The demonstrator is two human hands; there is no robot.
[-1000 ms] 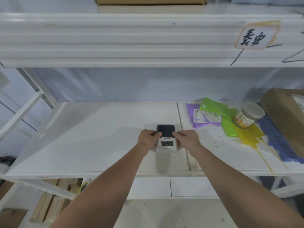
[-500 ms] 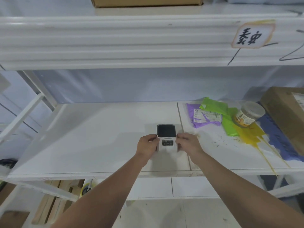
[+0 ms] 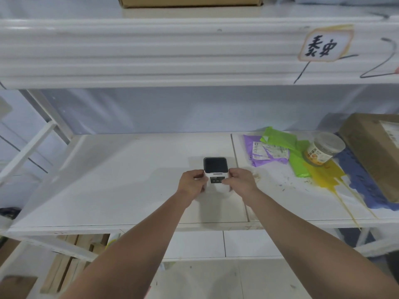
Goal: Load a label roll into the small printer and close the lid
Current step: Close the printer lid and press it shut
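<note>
The small printer (image 3: 216, 176) stands on the white shelf (image 3: 129, 180), gripped at its sides by the left hand (image 3: 191, 184) and right hand (image 3: 240, 180). Compared with 0.5 s earlier, the right thumb now overlaps the front panel; the printer position is unchanged.

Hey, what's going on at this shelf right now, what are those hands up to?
A person is holding a small white printer on the white shelf, the left hand gripping one side and the right hand the other. Its dark lid faces up and looks shut. No label roll shows. Off to the right lie coloured bags, a jar on its side and a cardboard box, all untouched.
</note>
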